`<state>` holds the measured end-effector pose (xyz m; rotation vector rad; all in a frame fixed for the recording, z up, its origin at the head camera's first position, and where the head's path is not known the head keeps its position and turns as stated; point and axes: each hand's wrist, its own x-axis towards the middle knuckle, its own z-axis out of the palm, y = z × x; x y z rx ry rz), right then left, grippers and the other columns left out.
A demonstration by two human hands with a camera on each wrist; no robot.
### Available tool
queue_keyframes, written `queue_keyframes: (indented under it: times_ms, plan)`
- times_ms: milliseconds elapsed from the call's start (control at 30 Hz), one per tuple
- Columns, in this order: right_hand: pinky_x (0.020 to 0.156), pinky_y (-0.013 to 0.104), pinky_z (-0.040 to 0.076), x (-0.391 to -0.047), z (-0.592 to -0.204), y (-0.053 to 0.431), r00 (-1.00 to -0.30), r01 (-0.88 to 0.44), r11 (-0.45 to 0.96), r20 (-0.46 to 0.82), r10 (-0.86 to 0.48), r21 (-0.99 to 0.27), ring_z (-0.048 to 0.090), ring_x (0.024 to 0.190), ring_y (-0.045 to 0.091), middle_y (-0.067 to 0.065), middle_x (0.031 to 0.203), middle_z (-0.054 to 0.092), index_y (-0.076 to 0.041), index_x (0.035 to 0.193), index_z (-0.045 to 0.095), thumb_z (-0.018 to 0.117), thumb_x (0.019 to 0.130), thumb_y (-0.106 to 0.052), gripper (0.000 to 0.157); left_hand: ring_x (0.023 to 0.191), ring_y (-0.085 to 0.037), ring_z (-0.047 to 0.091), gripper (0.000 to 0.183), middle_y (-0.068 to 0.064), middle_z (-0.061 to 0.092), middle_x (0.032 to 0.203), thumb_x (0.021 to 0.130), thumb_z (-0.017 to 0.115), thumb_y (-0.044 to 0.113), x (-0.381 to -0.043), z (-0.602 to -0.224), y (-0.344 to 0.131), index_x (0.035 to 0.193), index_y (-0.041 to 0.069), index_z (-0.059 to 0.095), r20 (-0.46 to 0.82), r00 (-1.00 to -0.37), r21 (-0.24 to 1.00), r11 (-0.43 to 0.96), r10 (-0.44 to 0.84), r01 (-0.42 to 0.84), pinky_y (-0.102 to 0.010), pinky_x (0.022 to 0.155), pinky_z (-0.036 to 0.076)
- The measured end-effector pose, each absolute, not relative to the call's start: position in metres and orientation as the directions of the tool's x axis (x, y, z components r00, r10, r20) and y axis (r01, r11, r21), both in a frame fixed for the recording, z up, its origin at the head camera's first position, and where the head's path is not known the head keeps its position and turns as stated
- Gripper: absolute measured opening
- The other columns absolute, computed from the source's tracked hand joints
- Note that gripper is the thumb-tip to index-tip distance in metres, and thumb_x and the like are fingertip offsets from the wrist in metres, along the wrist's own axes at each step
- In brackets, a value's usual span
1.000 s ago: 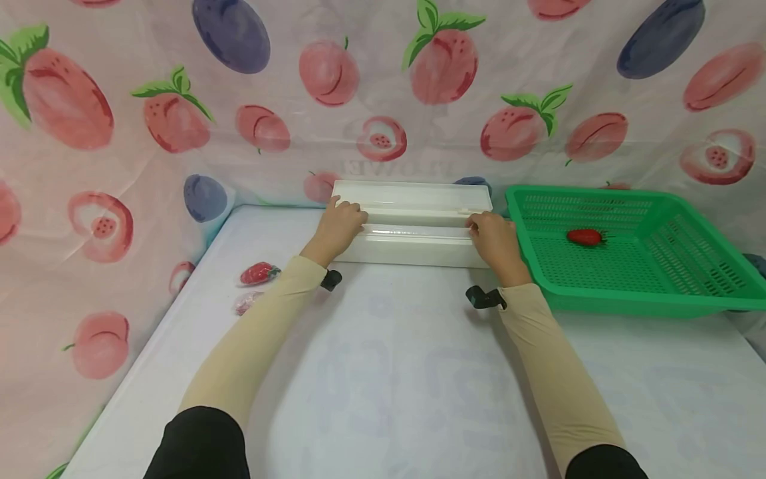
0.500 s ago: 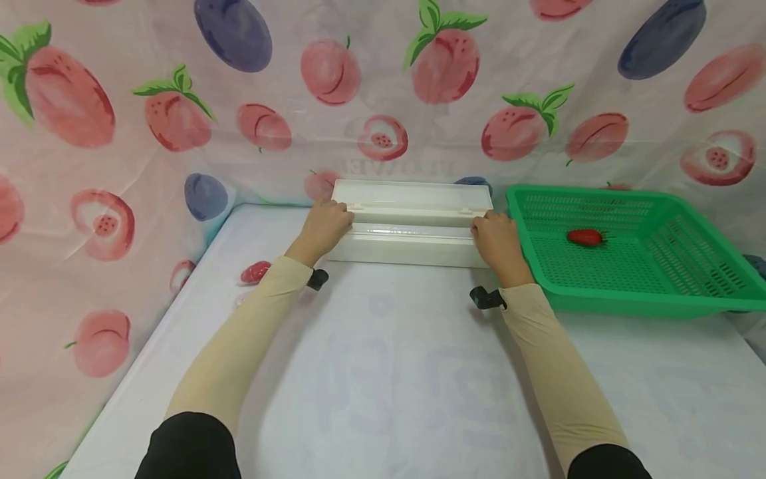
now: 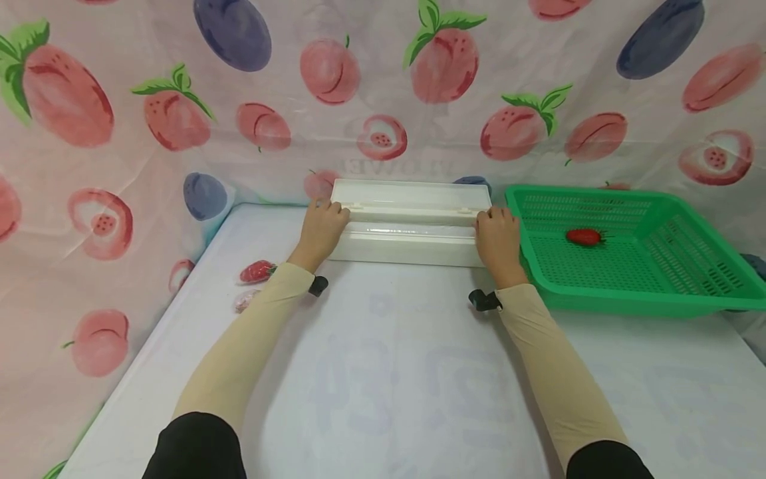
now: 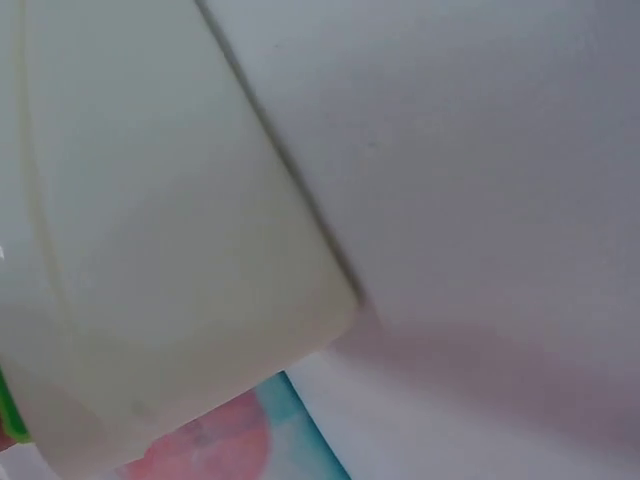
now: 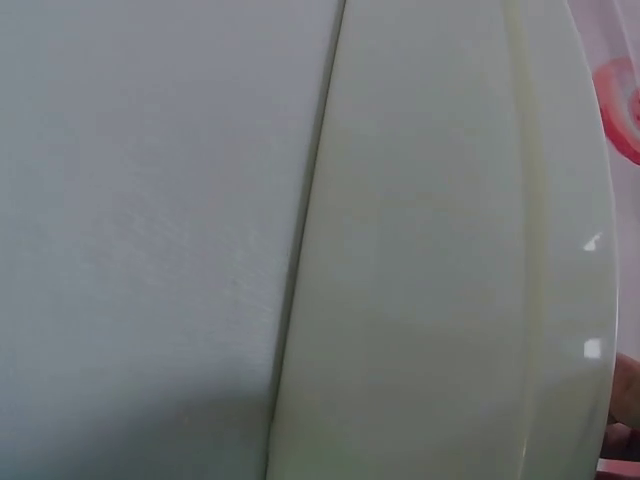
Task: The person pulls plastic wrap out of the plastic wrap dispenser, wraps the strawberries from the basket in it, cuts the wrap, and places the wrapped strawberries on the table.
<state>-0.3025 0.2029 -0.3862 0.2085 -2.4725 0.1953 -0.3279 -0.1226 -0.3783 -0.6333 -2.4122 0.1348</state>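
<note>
A long white cling film dispenser (image 3: 407, 249) stands at the back of the table, its lid (image 3: 413, 193) raised and tilted back. A strip of clear film (image 3: 413, 229) shows along its opening. My left hand (image 3: 323, 226) holds the left end, fingers bent over the lid's side. At the opposite end my right hand (image 3: 499, 243) grips in the same way, thumb side inward. The left wrist view shows only the dispenser's smooth front (image 4: 190, 240) and corner. In the right wrist view the front face (image 5: 430, 240) fills the middle, with a fingertip (image 5: 627, 395) at the edge.
To the right is a green perforated basket (image 3: 622, 303) with a red, green-stemmed fruit or vegetable (image 3: 584, 237) inside. Left of my left forearm lie a similar red item (image 3: 257, 271) in clear wrap and a small pinkish wrapped one (image 3: 244, 301). A fruit-print curtain (image 3: 443, 133) hangs right behind.
My left hand has moved left from the film opening to the dispenser's left end. My right hand has shifted slightly right to its right end. The lid stays raised.
</note>
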Motion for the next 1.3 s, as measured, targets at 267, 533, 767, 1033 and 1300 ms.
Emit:
queue_keyframes:
  times_ms: [267,533,767,1033,1300]
  plan:
    - [0.075,0.054,0.043,-0.305,-0.386,0.2,-0.774,-0.138,0.983,0.632,-0.03,-0.122,0.054,0.095,0.043,0.027,0.098,0.06,0.01,0.092,0.062,0.059,0.09,-0.012,0.022,0.087,-0.028,0.063,0.009,-0.01,0.069,0.083,0.087,0.06,0.011,-0.329,-0.386,-0.123,0.082,0.005,0.065,0.695,-0.588,-0.241,0.904,0.414,0.352,-0.043,0.09,0.045]
    - [0.072,0.052,0.041,-0.307,-0.387,0.2,-0.734,-0.108,0.985,0.679,0.013,-0.136,0.053,0.089,0.042,0.025,0.097,0.059,0.007,0.093,0.059,0.057,0.092,-0.014,0.021,0.08,-0.027,0.062,0.017,-0.008,0.068,0.077,0.083,0.067,0.023,-0.33,-0.385,-0.122,0.079,0.006,0.066,0.792,-0.492,-0.237,0.925,0.361,0.298,-0.043,0.088,0.045]
    - [0.072,0.053,0.041,-0.306,-0.379,0.198,-0.693,-0.1,0.985,0.72,0.034,-0.143,0.054,0.089,0.042,0.025,0.097,0.062,0.006,0.092,0.06,0.054,0.094,-0.016,0.024,0.079,-0.027,0.062,0.018,-0.008,0.068,0.078,0.083,0.068,0.023,-0.327,-0.378,-0.121,0.077,0.006,0.067,0.839,-0.453,-0.192,0.943,0.301,0.271,-0.044,0.087,0.045]
    - [0.076,0.053,0.042,-0.303,-0.369,0.198,-0.672,-0.069,0.988,0.738,0.057,-0.138,0.054,0.092,0.042,0.024,0.097,0.062,0.005,0.095,0.061,0.05,0.096,-0.021,0.028,0.086,-0.027,0.061,0.018,-0.008,0.07,0.081,0.082,0.069,0.026,-0.324,-0.367,-0.123,0.081,0.008,0.07,0.851,-0.455,-0.149,0.951,0.262,0.269,-0.046,0.091,0.044]
    - [0.079,0.053,0.04,-0.299,-0.358,0.198,-0.656,-0.08,0.984,0.752,0.07,-0.162,0.052,0.094,0.042,0.024,0.1,0.061,0.005,0.097,0.06,0.049,0.096,-0.022,0.03,0.086,-0.027,0.061,0.015,-0.009,0.07,0.08,0.08,0.071,0.022,-0.319,-0.359,-0.125,0.08,0.007,0.07,0.88,-0.4,-0.139,0.944,0.256,0.3,-0.048,0.092,0.045]
